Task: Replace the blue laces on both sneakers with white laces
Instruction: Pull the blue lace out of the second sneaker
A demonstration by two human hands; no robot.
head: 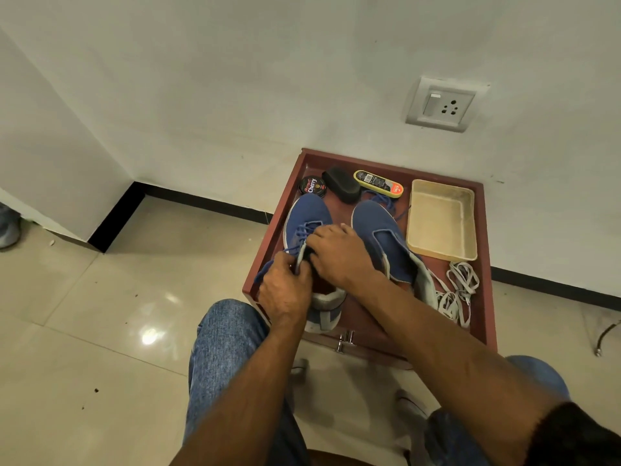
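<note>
Landmark: reddish-brown wooden tray with raised rim (485, 264), set on the glossy beige tiled floor (100, 314) against the white wall (235, 79).

Left part of tray: blue fabric sneaker with grey heel collar (304, 220), toe toward the wall, blue lace (302, 230) still threaded through its eyelets. The left hand (285, 292) is at the near left of this sneaker, fingers curled and pinching the lace and the edge of the tongue. The right hand (339, 255) lies over the sneaker's opening, fingers bent down onto the lacing; whether it grips anything cannot be told.

Far edge of tray, behind the sneakers: round black polish tin with red lettering (313, 186), black oval sponge applicator (342, 184), yellow-rimmed oval shoe-shine pack (378, 183).

Centre of tray: second blue fabric sneaker (383, 233), toe toward the wall, eyelets bare. A loose blue lace (386, 200) lies beside its toe.

Right part of tray: shallow cream rectangular plastic container (442, 220). Nearer the person, a heap of white flat laces (458, 290) lies loose on the tray, just beside the second sneaker's heel.

On the wall above the tray's right side: white switch-and-socket plate (443, 104).
</note>
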